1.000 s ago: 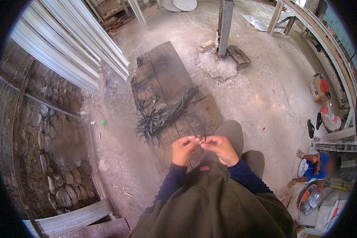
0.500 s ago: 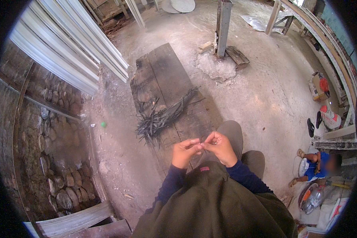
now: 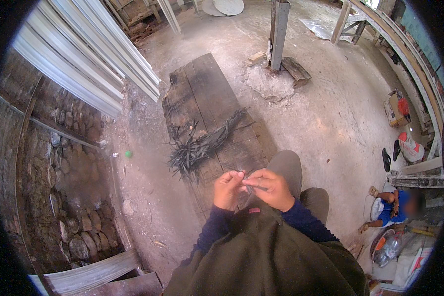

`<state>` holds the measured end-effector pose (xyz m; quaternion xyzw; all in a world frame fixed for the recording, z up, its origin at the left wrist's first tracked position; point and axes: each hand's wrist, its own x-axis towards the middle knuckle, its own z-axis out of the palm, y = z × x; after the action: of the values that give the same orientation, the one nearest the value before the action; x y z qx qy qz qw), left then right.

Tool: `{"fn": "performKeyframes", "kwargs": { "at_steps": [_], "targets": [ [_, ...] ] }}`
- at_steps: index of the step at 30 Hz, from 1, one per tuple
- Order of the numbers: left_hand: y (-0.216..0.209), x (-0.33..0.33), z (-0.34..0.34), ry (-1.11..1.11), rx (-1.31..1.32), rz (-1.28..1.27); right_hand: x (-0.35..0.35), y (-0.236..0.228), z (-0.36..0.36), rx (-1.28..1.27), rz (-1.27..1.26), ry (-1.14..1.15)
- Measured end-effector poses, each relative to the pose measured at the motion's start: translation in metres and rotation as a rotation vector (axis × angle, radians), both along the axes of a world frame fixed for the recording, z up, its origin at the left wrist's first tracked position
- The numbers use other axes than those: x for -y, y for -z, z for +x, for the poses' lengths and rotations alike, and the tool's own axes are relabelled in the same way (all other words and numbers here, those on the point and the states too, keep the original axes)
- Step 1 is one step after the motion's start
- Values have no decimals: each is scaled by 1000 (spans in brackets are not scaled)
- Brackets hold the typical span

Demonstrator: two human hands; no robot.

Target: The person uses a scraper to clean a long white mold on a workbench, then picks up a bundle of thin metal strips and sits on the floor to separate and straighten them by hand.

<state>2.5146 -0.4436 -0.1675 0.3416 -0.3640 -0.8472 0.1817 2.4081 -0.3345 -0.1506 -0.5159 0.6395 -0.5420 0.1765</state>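
My left hand and my right hand meet above my lap, fingertips pinched close together. Between them shows a bit of a thin dark strip, mostly hidden by the fingers; the left fingers grip its upper end, as far as I can see, and the right fingers wrap round its lower part. Just beyond the hands, a bundle of black strips lies across a worn wooden bench, its loose ends fanned out at the left and narrowing toward the right.
White lengths of moulding lean at the left, near a stone wall. A post stands ahead on the concrete floor. To the right are sandals, a box and a seated person in blue. A green ball lies left.
My right hand has shifted slightly left and its fingers have curled over. The left fingertips have turned upward, and the dark strip now shows between the hands. The bundle stays put.
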Motion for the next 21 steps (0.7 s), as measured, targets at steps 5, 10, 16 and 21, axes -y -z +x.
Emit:
{"fn": "performKeyframes", "kwargs": {
  "at_steps": [5,10,16,21],
  "targets": [
    [13,-4,3,-41,-113,38,1,3,2,-126,-54,43],
    [21,-8,6,-25,-409,241,0,12,9,758,77,109],
    [15,-11,4,61,-210,15,2,15,14,960,55,221],
    [3,-7,4,127,-292,125,-4,-3,8,-487,-244,209]
  ]
}}
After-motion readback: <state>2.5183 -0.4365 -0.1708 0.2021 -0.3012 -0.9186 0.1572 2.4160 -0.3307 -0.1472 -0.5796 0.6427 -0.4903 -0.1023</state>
